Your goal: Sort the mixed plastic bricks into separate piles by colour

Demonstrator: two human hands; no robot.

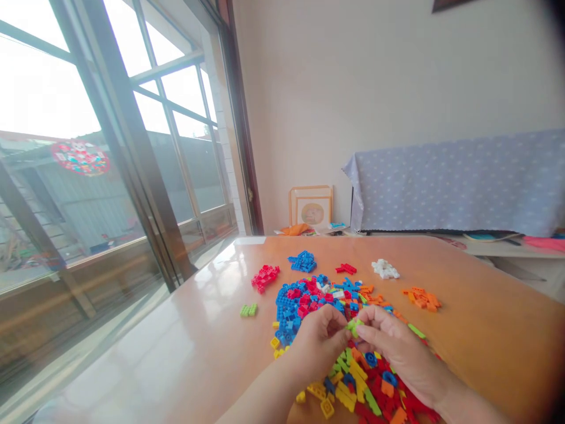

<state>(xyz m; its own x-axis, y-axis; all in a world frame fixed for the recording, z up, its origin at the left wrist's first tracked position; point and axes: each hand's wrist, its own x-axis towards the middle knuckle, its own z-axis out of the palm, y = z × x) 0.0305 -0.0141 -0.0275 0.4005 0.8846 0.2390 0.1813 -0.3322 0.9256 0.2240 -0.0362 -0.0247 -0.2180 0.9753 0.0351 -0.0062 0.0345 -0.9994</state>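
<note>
Light green bricks [354, 327] are pinched between my two hands, over the large mixed pile of bricks [289, 312]. My left hand [320, 341] closes its thumb and fingers on their left side. From the right, my right hand [392, 335] grips the same green bricks with thumb and forefinger. How the pieces join is too small to tell. Beneath and in front of the hands lie yellow bricks [346, 396], red bricks and green ones. A small light green group [248, 310] sits to the left of the pile.
Small sorted heaps lie beyond the pile: pink-red [265, 278], blue [302, 261], red [346, 269], white [385, 269] and orange [422, 298]. The glossy table [176, 359] borders a window on the left. Behind it stands a cloth-covered object [454, 182].
</note>
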